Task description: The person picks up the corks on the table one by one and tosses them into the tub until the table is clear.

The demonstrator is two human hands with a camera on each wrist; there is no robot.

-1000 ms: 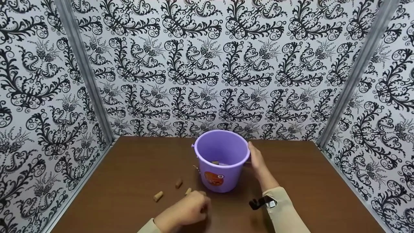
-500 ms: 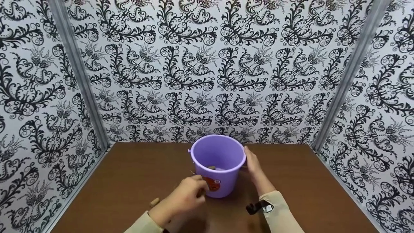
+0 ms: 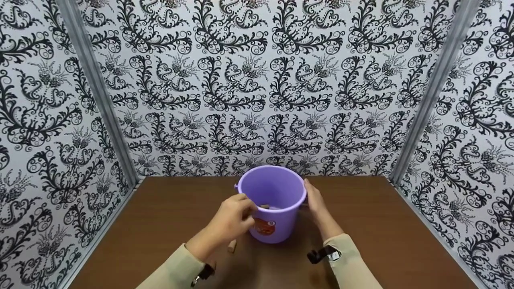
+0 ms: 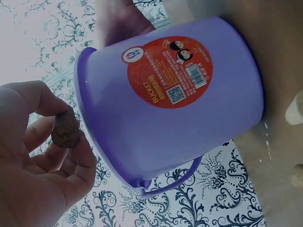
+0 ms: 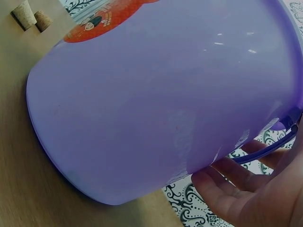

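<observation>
A purple bucket (image 3: 283, 224) with an orange label (image 4: 170, 71) stands on the table. At its near left rim my left hand (image 3: 231, 218) pinches a cork stopper (image 4: 65, 130) between thumb and fingers, just outside the opening in the left wrist view. My right hand (image 3: 316, 201) rests against the bucket's right side with lightly bent fingers, beside the hanging purple handle (image 5: 267, 150). Inside the bucket lies a small cork piece (image 3: 264, 206); the near wall hides much of the bottom. Two more corks (image 5: 24, 15) lie on the table near the bucket's base.
The brown wooden table (image 3: 176, 204) meets white walls (image 3: 257, 88) with black scrollwork on three sides. Grey metal posts (image 3: 431, 100) mark the back corners. A black strap with a mount (image 3: 323, 255) sits on the right wrist.
My left hand has picked up a cork from the table and risen with it to the bucket's near left rim. The right hand stays at the bucket's side.
</observation>
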